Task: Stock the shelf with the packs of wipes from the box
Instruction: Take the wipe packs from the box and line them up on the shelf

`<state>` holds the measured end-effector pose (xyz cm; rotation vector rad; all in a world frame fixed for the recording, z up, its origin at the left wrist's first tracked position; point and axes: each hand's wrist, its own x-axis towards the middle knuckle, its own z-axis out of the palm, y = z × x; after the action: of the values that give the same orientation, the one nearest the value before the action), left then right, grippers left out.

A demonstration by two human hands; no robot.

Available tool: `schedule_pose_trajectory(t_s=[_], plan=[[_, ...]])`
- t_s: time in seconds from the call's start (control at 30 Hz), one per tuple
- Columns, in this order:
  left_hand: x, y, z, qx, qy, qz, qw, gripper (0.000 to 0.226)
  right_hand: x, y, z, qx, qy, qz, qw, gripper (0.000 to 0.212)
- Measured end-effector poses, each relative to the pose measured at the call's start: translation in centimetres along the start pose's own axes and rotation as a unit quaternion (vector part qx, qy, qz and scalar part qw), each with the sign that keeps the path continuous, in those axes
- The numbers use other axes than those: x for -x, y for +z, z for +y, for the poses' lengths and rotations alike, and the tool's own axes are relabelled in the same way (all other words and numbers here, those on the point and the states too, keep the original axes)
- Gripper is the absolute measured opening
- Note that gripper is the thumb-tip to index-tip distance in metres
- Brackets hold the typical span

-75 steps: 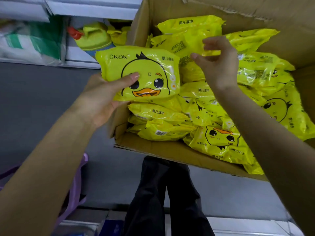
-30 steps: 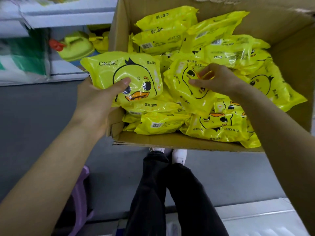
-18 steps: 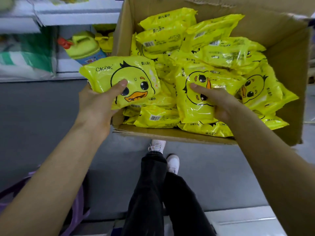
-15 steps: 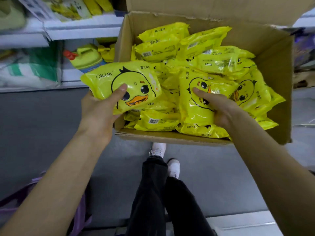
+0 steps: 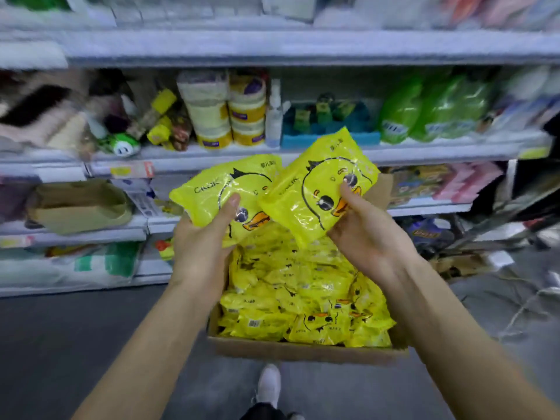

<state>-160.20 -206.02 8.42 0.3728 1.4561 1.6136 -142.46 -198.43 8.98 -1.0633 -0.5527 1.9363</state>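
My left hand (image 5: 201,237) grips a yellow pack of wipes (image 5: 218,189) with a duck face printed on it, thumb across its front. My right hand (image 5: 368,234) grips a second yellow pack (image 5: 315,183), tilted, its lower left corner overlapping the first pack. Both packs are raised above the open cardboard box (image 5: 303,353) on the floor, which holds several more yellow duck packs (image 5: 297,304). White shelves (image 5: 424,154) stand behind the box.
The middle shelf carries stacked tubs (image 5: 228,116), a spray bottle (image 5: 274,116), a blue tray (image 5: 330,137) and green bags (image 5: 436,110). A brown cardboard tray (image 5: 78,204) sits lower left. Clutter and cables lie on the floor at right. My white shoe (image 5: 268,386) is below the box.
My right hand has lifted its pack out of the box and up beside the left one. Both packs are raised, and the view has tilted up from the box to the shelves.
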Motion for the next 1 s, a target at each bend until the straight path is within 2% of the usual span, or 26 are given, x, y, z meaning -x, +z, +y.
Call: schedule_pose_trajectory(t_s=[0.07,0.13,0.17,0.27,0.3,0.4,0.53,0.6,0.7,0.73,1.0], plan=[[1.5,1.6,3.5,0.030,0.022,-0.007,0.999,0.039,2.2,2.4,-2.7,0.039,-0.042,-0.018,0.998,0.046],[2.9,3.1,6.5,0.051,0.049,-0.014,0.997,0.030,4.3,4.4,-5.1,0.046,-0.093,-0.036,0.994,0.034],[3.6,3.8,8.2,0.055,0.065,-0.020,0.996,0.038,5.6,5.5,-6.2,0.042,-0.116,-0.043,0.991,0.031],[6.3,5.8,12.9,0.054,0.107,-0.014,0.993,0.103,8.8,8.5,-8.8,0.038,-0.165,-0.058,0.984,0.024],[7.1,6.3,14.3,0.055,0.120,-0.012,0.991,0.101,9.8,9.3,-9.5,0.045,-0.176,-0.068,0.981,0.022],[9.0,7.5,17.9,0.074,0.140,-0.021,0.987,0.055,12.8,11.8,-11.3,0.073,-0.212,-0.098,0.970,0.030],[10.8,8.3,22.1,0.113,0.146,-0.012,0.983,0.044,16.0,14.6,-13.5,0.119,-0.247,-0.139,0.951,0.047],[11.4,8.1,24.5,0.124,0.162,-0.012,0.979,0.048,16.9,16.0,-15.0,0.125,-0.241,-0.157,0.950,0.051],[12.2,7.7,28.6,0.105,0.200,-0.015,0.974,0.092,17.5,18.1,-18.1,0.106,-0.209,-0.173,0.957,0.032],[12.2,7.6,29.9,0.101,0.211,-0.016,0.972,0.100,17.6,18.9,-19.3,0.117,-0.206,-0.179,0.955,0.026],[7.9,6.4,39.9,0.059,0.256,-0.019,0.965,0.098,15.4,27.1,-26.4,0.323,-0.228,-0.226,0.890,0.027]])
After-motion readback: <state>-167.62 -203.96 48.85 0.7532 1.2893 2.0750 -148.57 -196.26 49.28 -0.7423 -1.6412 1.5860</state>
